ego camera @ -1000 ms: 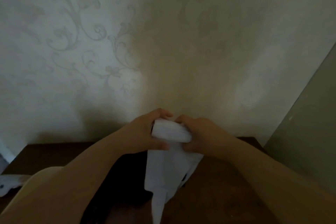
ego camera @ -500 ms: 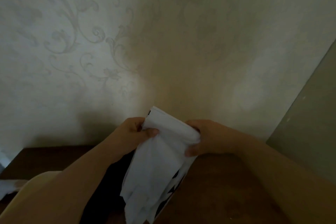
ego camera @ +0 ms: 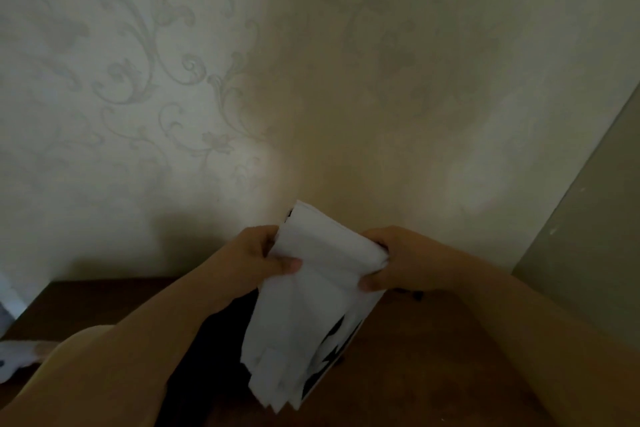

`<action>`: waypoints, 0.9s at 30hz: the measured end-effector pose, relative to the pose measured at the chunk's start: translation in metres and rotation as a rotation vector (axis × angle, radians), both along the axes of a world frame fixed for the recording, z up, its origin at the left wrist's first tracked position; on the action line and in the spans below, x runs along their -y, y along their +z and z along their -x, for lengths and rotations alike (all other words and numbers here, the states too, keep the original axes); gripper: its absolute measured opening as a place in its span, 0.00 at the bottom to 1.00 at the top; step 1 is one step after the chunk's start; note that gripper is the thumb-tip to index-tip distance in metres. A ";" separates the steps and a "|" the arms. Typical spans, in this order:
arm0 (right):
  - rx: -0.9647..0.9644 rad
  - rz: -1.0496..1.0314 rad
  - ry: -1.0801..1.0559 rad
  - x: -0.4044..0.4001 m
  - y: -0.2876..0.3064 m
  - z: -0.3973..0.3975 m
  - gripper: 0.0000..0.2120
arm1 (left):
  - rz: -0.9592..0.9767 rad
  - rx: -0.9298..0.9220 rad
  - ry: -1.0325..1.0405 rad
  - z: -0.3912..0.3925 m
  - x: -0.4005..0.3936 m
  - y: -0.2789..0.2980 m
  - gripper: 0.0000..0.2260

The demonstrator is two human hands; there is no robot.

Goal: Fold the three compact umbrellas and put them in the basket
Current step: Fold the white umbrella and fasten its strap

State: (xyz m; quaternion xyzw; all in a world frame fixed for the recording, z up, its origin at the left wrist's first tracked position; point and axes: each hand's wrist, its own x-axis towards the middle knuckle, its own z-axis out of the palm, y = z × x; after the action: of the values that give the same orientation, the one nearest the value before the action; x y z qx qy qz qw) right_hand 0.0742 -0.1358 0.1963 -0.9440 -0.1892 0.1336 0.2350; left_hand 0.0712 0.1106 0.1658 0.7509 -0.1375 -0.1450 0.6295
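Since a second ago the bundle has gone from a tight roll between both hands to a wider fold tilted up-left, hands spread further apart. Pale scroll-patterned wallpaper wall (ego camera: 173,97) fills the background; dark brown wooden tabletop (ego camera: 433,357) sits below. White fabric compact umbrella with black print (ego camera: 304,305) is held above the table, canopy hanging down toward the viewer. Left hand (ego camera: 256,256) grips its upper left edge, thumb on top of the fabric. Right hand (ego camera: 398,260) clamps the upper right end, fingers curled around the folded stack.
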 end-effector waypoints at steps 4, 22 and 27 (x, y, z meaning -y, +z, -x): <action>-0.077 -0.115 0.001 0.006 0.002 0.001 0.24 | 0.189 -0.046 0.005 0.005 0.000 0.008 0.11; -0.296 -0.302 -0.011 0.012 0.010 0.012 0.21 | 0.095 -0.073 -0.106 0.009 -0.002 0.017 0.22; -0.341 -0.347 0.023 0.014 0.014 0.017 0.21 | 0.226 -0.173 -0.144 0.012 -0.007 0.015 0.25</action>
State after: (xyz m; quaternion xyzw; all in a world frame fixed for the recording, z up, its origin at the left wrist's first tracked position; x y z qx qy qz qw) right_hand 0.0576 -0.1499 0.2108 -0.8510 -0.1775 0.2592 0.4209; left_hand 0.0589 0.1178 0.1808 0.6480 -0.1518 -0.2375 0.7076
